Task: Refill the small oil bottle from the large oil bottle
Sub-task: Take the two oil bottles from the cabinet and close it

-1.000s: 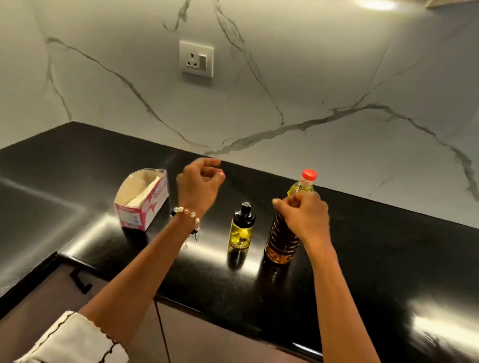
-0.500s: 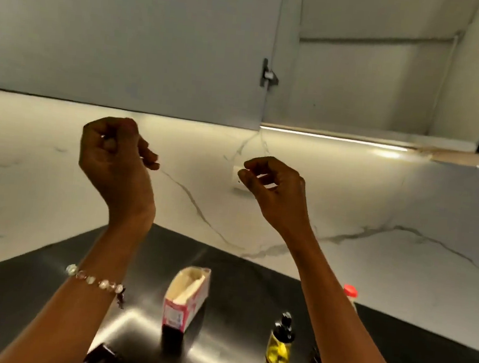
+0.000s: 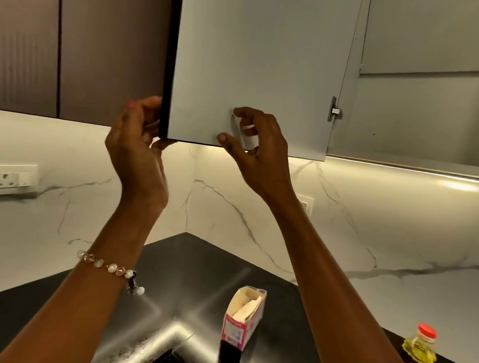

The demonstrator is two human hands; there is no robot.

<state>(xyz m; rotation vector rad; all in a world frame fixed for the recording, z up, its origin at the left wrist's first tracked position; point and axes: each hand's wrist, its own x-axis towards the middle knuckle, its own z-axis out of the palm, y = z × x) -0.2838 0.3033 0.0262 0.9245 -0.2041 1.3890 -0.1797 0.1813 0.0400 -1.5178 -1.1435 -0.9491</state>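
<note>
Two hands (image 3: pixel 136 142) (image 3: pixel 260 151); one oil bottle (image 3: pixel 420 346) (red-capped); one carton (image 3: pixel 241 322); two sockets (image 3: pixel 8 179) (image 3: pixel 306 204).

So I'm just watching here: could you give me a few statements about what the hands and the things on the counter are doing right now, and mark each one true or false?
1. The left hand grips the edge of the open cabinet door. True.
2. The right hand holds the large oil bottle. False: the bottle stands on the black counter, and the right hand is up at the door's lower edge, fingers curled, holding nothing visible.
3. The large oil bottle has its red cap on. True.
4. The opened carton lies flat on its side. False: it stands upright, top open.
5. A beaded bracelet is on the right wrist. False: it is on the left wrist.
</note>
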